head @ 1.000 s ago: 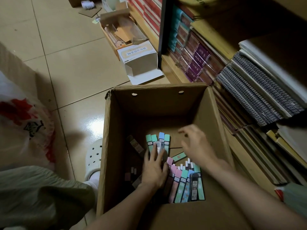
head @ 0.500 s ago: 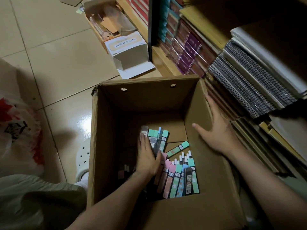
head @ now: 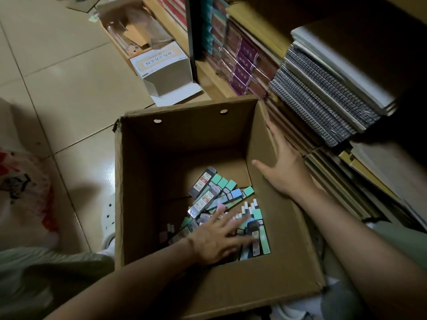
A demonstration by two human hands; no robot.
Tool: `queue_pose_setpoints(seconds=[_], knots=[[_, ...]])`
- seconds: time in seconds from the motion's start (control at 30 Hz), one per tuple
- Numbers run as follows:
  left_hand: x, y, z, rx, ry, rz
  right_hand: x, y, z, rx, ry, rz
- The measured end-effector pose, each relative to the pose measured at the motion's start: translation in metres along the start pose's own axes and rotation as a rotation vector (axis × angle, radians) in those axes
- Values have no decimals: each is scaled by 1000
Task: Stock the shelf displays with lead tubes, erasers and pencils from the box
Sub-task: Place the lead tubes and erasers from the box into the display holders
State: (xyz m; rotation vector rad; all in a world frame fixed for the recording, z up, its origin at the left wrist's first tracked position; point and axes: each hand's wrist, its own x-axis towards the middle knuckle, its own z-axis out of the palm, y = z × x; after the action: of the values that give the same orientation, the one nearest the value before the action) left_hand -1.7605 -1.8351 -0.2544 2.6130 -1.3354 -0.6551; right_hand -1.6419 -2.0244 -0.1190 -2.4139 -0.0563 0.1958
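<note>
An open cardboard box [head: 138, 192] stands on the floor. Its bottom holds several lead tubes [head: 215, 190] in green, blue, pink and dark cases, some fanned out, some in a row. My left hand [head: 219, 239] lies flat on the tubes inside the box, fingers spread, gripping nothing that I can see. My right hand [head: 284, 167] rests on the box's right wall, thumb inside and fingers over the rim.
Shelves [head: 323, 93] packed with notebooks and books rise right beside the box. A white carton [head: 166, 70] and an open tray box [head: 131, 35] sit on the tiled floor behind. A plastic bag [head: 23, 188] lies at the left. My shoe [head: 108, 218] touches the box.
My right hand left the tubes and went to the box's right wall. My left hand slid down and right across the tubes, leaving the upper bundle fanned out.
</note>
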Motion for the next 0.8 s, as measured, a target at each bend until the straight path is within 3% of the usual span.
queue_pose_setpoints(seconds=[0.1, 0.23, 0.37, 0.53, 0.67, 0.73, 0.8], knots=[[13, 2, 2, 160, -177, 260, 1, 2, 1, -28, 8, -2], [27, 0, 18, 282, -210, 267, 3, 3, 1, -39, 16, -6], [40, -7, 20, 232, -103, 158, 3, 6, 3, -50, 35, -17], [48, -20, 5, 183, -103, -30, 4, 4, 3, -45, 50, -36], [26, -1, -5, -88, 101, -342, 2, 2, 2, -57, 39, -17], [8, 12, -7, -317, 187, -714, 2, 2, 2, -60, 44, -14], [-9, 17, -11, -661, 162, -1158, 2, 3, 1, -63, 39, -2]])
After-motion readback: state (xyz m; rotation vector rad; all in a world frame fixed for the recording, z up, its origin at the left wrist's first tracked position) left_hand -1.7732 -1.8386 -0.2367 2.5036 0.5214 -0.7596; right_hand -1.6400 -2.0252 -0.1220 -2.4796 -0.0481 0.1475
